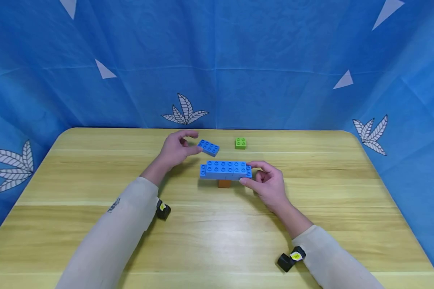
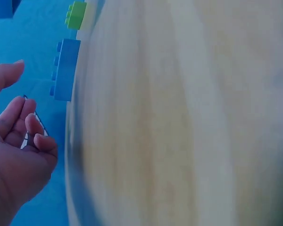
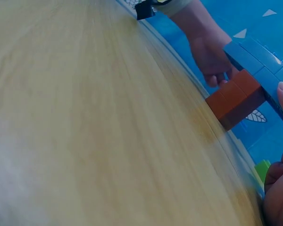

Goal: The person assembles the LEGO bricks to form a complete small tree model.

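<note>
A blue brick bar [image 1: 218, 170], built of joined studded bricks in two layers, tops a short orange brick column [image 1: 224, 183] standing on the table. My right hand [image 1: 269, 184] pinches the bar's right end between thumb and fingers. In the right wrist view the orange column [image 3: 236, 100] shows as stacked bricks under the blue bar [image 3: 262, 63]. My left hand [image 1: 179, 148] is beside a loose blue brick [image 1: 209, 148], fingers spread from the thumb. In the left wrist view that blue brick [image 2: 67, 69] lies off the fingertips, with nothing in the hand.
A small green brick [image 1: 240, 143] lies near the back of the wooden table [image 1: 209, 241], right of the loose blue brick. Behind the table hangs a blue cloth [image 1: 260, 80] with leaf and triangle prints. Black wrist devices [image 1: 162, 210] sit at both sleeves.
</note>
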`<state>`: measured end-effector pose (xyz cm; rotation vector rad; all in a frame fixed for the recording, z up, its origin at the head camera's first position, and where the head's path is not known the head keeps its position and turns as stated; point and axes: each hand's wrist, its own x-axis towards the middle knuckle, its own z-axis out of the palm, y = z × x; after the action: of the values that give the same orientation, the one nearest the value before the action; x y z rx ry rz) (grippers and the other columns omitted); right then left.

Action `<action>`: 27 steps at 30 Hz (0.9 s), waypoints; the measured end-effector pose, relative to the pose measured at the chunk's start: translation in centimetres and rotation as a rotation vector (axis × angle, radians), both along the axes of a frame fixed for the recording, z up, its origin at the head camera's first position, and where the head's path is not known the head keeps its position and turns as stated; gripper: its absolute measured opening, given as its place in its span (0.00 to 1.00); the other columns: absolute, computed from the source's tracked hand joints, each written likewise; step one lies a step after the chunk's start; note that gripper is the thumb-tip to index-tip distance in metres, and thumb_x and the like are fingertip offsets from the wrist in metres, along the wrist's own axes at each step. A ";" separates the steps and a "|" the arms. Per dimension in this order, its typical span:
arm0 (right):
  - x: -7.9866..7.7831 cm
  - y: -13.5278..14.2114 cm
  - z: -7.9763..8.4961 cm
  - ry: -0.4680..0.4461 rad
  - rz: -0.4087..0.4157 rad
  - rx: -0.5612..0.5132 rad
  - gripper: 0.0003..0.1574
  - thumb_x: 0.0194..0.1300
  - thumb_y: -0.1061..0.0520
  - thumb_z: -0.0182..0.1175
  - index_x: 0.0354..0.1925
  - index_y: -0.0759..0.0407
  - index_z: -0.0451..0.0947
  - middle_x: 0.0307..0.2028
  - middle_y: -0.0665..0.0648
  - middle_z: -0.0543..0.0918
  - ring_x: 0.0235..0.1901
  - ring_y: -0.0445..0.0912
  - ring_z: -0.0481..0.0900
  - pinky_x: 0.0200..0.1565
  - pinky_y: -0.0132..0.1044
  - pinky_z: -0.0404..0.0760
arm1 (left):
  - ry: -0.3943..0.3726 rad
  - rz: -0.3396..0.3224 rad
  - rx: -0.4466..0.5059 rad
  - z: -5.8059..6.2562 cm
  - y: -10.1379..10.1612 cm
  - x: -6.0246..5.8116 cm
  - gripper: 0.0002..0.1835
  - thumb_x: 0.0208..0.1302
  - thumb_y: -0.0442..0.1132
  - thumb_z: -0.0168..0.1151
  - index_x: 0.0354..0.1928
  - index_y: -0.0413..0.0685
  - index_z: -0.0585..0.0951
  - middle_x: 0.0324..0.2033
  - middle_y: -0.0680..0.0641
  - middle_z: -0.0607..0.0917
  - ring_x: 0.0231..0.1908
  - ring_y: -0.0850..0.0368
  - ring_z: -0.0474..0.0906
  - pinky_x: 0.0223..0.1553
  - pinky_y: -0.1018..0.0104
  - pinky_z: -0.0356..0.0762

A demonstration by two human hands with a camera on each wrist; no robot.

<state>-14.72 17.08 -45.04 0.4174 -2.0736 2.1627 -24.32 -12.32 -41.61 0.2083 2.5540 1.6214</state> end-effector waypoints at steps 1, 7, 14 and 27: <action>0.0 0.0 0.0 -0.002 -0.003 -0.002 0.24 0.53 0.73 0.72 0.49 0.69 0.81 0.17 0.58 0.65 0.16 0.43 0.59 0.16 0.31 0.58 | -0.013 -0.002 -0.010 -0.2 0.0 -0.2 0.26 0.59 0.39 0.74 0.60 0.46 0.80 0.53 0.46 0.80 0.36 0.49 0.68 0.27 0.63 0.67; 0.0 -0.2 0.1 -0.013 -0.020 -0.003 0.24 0.52 0.75 0.72 0.49 0.70 0.81 0.17 0.57 0.65 0.16 0.43 0.59 0.16 0.31 0.57 | -0.063 0.012 -0.055 -1.1 0.3 -1.2 0.28 0.56 0.37 0.77 0.60 0.50 0.81 0.52 0.50 0.80 0.39 0.49 0.68 0.33 0.62 0.68; 0.0 -0.1 0.2 -0.032 -0.027 -0.002 0.24 0.52 0.75 0.72 0.49 0.70 0.81 0.18 0.58 0.66 0.17 0.44 0.59 0.17 0.31 0.57 | -0.019 -0.025 -0.144 -1.6 1.1 -2.0 0.31 0.54 0.36 0.78 0.62 0.49 0.79 0.54 0.51 0.79 0.41 0.49 0.69 0.42 0.59 0.70; -0.1 0.2 -0.1 -0.032 0.002 0.009 0.23 0.54 0.72 0.73 0.50 0.67 0.81 0.18 0.57 0.66 0.17 0.44 0.60 0.17 0.31 0.58 | -0.039 -0.046 -0.276 -1.4 1.5 -1.7 0.24 0.59 0.37 0.75 0.58 0.46 0.80 0.55 0.47 0.79 0.52 0.48 0.72 0.58 0.56 0.70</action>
<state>-14.80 17.24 -45.09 0.3887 -2.1013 2.1759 -26.03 -10.84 -43.01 0.2052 2.6833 1.2259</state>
